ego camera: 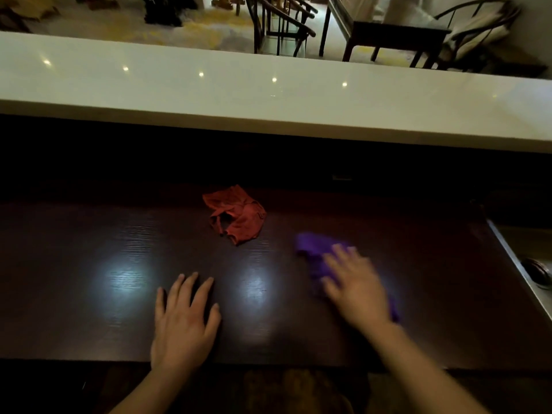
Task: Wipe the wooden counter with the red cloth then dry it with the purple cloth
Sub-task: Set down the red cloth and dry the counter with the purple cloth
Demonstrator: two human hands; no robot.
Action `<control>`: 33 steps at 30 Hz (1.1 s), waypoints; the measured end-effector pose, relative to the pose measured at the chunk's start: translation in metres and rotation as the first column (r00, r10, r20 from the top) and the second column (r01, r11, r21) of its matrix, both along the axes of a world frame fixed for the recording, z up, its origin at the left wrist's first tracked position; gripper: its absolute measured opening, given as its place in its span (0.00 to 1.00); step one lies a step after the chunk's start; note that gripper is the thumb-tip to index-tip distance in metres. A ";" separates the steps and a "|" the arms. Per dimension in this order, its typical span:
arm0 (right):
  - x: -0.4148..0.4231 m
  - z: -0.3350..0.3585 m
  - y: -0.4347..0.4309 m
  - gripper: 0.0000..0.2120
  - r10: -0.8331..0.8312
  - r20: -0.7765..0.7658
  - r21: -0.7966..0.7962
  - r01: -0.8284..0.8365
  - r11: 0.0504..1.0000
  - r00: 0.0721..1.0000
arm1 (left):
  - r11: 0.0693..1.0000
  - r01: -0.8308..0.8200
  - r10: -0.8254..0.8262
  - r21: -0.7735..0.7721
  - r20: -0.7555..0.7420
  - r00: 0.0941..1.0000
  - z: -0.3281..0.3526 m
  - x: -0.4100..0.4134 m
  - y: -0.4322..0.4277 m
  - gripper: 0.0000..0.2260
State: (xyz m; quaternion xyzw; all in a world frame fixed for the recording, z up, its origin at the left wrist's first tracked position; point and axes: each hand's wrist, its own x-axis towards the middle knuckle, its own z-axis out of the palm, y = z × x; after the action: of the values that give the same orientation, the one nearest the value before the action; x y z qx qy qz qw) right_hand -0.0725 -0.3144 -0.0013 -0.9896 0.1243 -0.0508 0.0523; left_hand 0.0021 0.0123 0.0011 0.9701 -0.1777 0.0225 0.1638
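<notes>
The dark wooden counter point(89, 264) runs across the lower half of the head view. A crumpled red cloth point(236, 215) lies loose near its middle, away from both hands. My right hand point(355, 285) lies flat on the purple cloth point(313, 249), pressing it against the counter to the right of the red cloth; the hand is blurred. Part of the purple cloth shows past my fingertips and behind my wrist. My left hand point(183, 318) rests palm down on the bare wood near the front edge, fingers spread, holding nothing.
A raised white ledge point(268, 94) runs along the back of the counter. At the right end sits a metal sink point(534, 273) with a drain. Chairs point(280, 25) and a dark table point(397, 34) stand on the floor beyond the ledge.
</notes>
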 end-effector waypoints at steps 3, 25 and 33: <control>-0.023 0.005 -0.077 0.28 -0.436 -0.080 0.017 0.439 0.898 0.896 | 0.999 0.006 -0.007 0.052 0.007 1.000 -0.004 0.002 0.003 0.25; 0.057 0.003 0.159 0.28 0.185 0.011 0.152 -0.185 0.971 0.983 | 0.990 -0.140 0.140 0.020 -0.007 0.990 -0.011 0.001 0.007 0.22; 0.083 0.006 0.057 0.25 0.130 0.013 0.111 -0.130 0.985 0.991 | 0.990 -0.136 0.137 0.036 -0.032 0.990 -0.010 0.001 0.006 0.22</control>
State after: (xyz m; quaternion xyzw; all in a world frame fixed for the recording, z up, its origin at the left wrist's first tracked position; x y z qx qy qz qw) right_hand 0.0102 -0.2571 0.0048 -0.9909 0.0619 -0.0429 0.1112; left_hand 0.0029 0.0188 -0.0092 0.9829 -0.1085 0.0138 0.1485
